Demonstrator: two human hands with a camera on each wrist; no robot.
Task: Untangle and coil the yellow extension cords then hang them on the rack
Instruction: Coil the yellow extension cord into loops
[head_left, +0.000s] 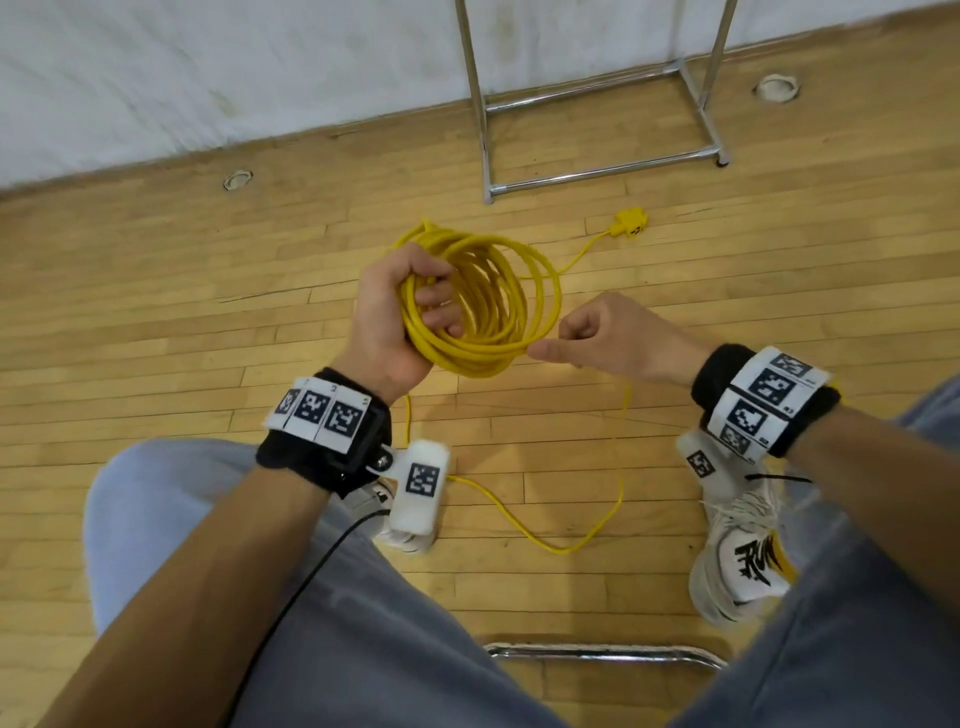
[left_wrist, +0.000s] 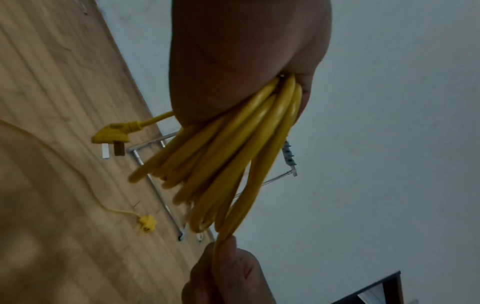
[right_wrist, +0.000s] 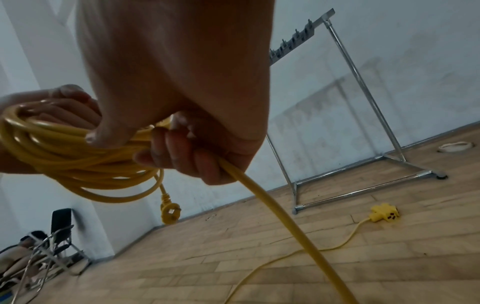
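My left hand (head_left: 400, 317) grips a coil of yellow extension cord (head_left: 498, 291), several loops bunched through its curled fingers (left_wrist: 233, 148). The cord's plug (left_wrist: 111, 133) dangles from the coil (right_wrist: 169, 211). My right hand (head_left: 597, 332) is curled around the loose run of the same cord (right_wrist: 272, 207) just right of the coil, thumb against the loops. The free cord trails down to the floor (head_left: 582, 540) and ends at a yellow multi-socket head (head_left: 631, 222) lying near the rack (head_left: 597, 171).
The chrome rack stands against the white wall; its hook bar (right_wrist: 296, 39) shows in the right wrist view. My legs and white shoes (head_left: 737, 561) flank the trailing cord. A chrome bar (head_left: 602, 653) sits below me. Folding chairs (right_wrist: 57, 236) stand far left.
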